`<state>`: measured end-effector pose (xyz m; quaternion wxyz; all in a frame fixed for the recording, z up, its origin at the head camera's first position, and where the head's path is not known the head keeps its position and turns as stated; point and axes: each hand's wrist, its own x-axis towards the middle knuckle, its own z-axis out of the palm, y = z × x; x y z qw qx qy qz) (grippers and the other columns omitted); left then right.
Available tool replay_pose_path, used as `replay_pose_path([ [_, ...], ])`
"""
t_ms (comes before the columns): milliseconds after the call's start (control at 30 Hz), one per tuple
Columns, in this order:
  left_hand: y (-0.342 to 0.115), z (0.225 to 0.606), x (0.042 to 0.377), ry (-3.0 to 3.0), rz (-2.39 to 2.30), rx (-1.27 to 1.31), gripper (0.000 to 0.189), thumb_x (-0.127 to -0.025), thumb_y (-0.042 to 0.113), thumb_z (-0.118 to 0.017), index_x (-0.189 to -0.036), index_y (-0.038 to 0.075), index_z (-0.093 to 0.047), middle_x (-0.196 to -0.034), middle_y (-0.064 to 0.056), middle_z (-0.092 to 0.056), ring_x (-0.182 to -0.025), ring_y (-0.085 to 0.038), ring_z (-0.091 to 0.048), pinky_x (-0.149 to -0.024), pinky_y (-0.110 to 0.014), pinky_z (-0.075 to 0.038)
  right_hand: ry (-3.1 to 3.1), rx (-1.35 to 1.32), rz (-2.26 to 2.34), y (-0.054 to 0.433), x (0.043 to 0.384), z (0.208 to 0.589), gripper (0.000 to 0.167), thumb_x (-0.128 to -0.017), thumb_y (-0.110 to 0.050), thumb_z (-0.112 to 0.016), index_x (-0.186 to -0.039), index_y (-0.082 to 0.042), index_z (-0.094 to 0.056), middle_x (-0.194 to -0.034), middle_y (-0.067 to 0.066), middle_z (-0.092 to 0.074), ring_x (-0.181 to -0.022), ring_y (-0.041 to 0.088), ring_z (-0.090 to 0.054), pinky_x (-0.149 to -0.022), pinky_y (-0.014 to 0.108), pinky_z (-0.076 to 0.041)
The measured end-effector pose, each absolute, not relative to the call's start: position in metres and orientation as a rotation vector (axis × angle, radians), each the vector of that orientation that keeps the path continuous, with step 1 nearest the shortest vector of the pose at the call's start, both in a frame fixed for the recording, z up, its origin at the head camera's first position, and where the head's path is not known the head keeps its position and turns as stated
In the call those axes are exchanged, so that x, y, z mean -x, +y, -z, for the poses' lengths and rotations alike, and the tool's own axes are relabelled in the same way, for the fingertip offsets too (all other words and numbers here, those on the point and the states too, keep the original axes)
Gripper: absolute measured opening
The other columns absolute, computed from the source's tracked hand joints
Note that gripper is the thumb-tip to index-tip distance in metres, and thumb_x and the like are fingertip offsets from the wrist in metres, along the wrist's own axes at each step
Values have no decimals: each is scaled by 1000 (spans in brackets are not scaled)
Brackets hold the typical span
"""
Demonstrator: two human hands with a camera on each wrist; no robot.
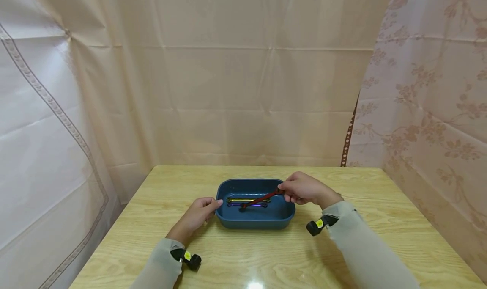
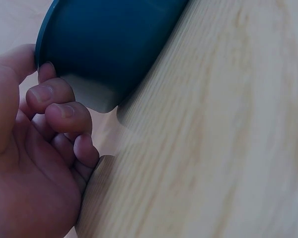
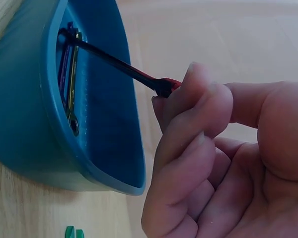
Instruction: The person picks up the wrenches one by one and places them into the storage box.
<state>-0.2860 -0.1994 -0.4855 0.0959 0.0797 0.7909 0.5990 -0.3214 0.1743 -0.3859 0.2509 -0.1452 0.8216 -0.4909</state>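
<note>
A blue plastic basin (image 1: 255, 224) stands on the table. The left hand (image 1: 199, 213) pinches its left rim between thumb and fingers; the left wrist view shows the curled fingers (image 2: 64, 111) against the basin's outer wall. A red wrench (image 1: 260, 199) slants down into the basin, its upper end pinched by the right hand (image 1: 304, 189) above the right rim. Its lower end is over a yellow wrench (image 3: 73, 84) and a purple wrench (image 1: 233, 205) lying side by side on the basin floor. Whether it touches them I cannot tell. The right fingertips hide the wrench's upper end.
The basin sits on a light wood-grain table (image 1: 247, 255). Beige cloth (image 1: 247, 77) hangs behind the table, with a patterned cloth (image 1: 430, 111) at the right. A small green object (image 3: 73, 232) shows at the bottom of the right wrist view, its kind unclear.
</note>
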Motion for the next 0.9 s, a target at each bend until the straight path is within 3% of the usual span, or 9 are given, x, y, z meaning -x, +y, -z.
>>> replay_pose_path([
  [267,-201,487,287,2352,-1772,-239,39,-107,39,-57,-82,9,-58,-66,0,-46,-66,-21,-46,-60,-27,-40,2323,341,1177,162,323,374,29,-105,-22,-56,-93,-2,-74,-64,3,-65,-47,10,-47,-45,23,-36],
  [500,-201,486,286,2353,-1771,-228,38,-107,39,-57,-82,9,-58,-66,1,-46,-66,-22,-46,-60,-27,-40,2403,348,963,148,325,366,38,-106,-23,-55,-81,-4,-76,-60,2,-63,-45,11,-46,-43,22,-34],
  [700,-199,485,285,2361,-1768,-254,38,-106,39,-58,-82,10,-58,-65,1,-45,-65,-20,-45,-58,-26,-38,2459,356,822,135,325,365,44,-106,-21,-55,-64,-11,-61,-56,1,-62,-42,9,-48,-41,22,-37],
  [900,-200,486,286,2348,-1778,-267,41,-103,44,-62,-82,10,-58,-65,3,-45,-63,-17,-44,-57,-25,-38,2499,329,680,125,326,366,41,-104,-21,-58,-67,-6,-65,-54,2,-60,-42,9,-50,-41,22,-40],
])
